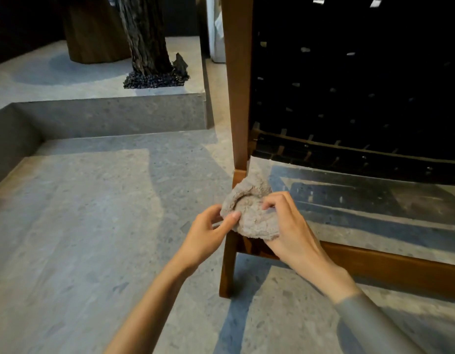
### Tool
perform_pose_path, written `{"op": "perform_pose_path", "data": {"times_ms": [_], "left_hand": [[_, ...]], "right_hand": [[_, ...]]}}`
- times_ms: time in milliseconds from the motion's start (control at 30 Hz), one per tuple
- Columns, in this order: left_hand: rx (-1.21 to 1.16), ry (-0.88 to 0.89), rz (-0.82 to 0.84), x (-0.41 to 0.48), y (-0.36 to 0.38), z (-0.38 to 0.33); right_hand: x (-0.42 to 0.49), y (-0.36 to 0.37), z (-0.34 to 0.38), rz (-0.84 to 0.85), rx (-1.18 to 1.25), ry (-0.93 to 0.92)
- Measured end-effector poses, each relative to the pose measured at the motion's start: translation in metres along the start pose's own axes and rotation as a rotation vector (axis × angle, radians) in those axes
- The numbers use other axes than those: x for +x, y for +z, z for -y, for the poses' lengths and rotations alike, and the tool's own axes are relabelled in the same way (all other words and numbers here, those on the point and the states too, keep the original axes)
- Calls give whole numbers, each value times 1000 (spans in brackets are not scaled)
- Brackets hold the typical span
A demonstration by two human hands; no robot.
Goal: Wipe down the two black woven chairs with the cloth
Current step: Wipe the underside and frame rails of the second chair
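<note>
A black woven chair (349, 93) with a brown wooden frame fills the upper right, seen from behind. Its rear post (237, 98) runs down to a lower rail (389, 267). A crumpled beige fluffy cloth (249, 213) sits in front of the lower corner of that frame. My left hand (208, 233) pinches the cloth's left edge between thumb and fingers. My right hand (290, 226) grips the cloth from the right with curled fingers. Only one chair is in view.
Grey speckled stone floor (93, 226) spreads to the left. A raised stone step (109, 111) lies at the back left, carrying a tree trunk (147, 37) set in dark gravel and a wooden block (93, 29). A white object (217, 29) stands behind the chair post.
</note>
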State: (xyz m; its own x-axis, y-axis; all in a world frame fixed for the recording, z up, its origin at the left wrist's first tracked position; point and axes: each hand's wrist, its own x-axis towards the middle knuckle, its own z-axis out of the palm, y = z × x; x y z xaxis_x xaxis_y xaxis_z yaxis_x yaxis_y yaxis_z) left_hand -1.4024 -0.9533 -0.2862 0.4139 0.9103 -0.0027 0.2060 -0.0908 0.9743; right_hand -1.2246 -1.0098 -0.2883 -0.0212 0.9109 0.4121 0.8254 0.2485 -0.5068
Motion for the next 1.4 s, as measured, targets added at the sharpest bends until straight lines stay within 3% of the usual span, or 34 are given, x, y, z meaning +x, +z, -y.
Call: {"op": "perform_pose_path", "data": {"times_ms": [133, 200, 300, 400, 467, 567, 667, 833, 900, 1000, 1100, 1400], "left_hand": [[-25, 138, 72, -9, 3, -1], [67, 205, 156, -13, 3, 1], [145, 259, 211, -19, 1, 4], [164, 287, 231, -24, -4, 3], [165, 296, 106, -24, -8, 3], [238, 337, -146, -5, -13, -1], [316, 381, -295, 32, -10, -10], [275, 100, -637, 82, 14, -14], [203, 48, -713, 86, 26, -8], [87, 112, -575, 85, 38, 9], [-71, 182, -411, 84, 41, 20], [-99, 201, -475, 52, 48, 59]], "right_hand": [[-12, -11, 0, 180, 271, 109], [-13, -19, -1, 128, 359, 174], [-14, -24, -3, 89, 130, 132], [-15, -28, -3, 188, 6, 138], [-14, -31, -3, 197, 12, 177], [-2, -29, 1, 58, 20, 232], [21, -17, 3, -17, 15, 347], [59, 12, -11, -241, 109, 617], [64, 23, -14, -364, 107, 642], [68, 34, -14, -481, 293, 599], [69, 47, -10, -431, 446, 548], [38, 71, -16, -262, 383, 547]]}}
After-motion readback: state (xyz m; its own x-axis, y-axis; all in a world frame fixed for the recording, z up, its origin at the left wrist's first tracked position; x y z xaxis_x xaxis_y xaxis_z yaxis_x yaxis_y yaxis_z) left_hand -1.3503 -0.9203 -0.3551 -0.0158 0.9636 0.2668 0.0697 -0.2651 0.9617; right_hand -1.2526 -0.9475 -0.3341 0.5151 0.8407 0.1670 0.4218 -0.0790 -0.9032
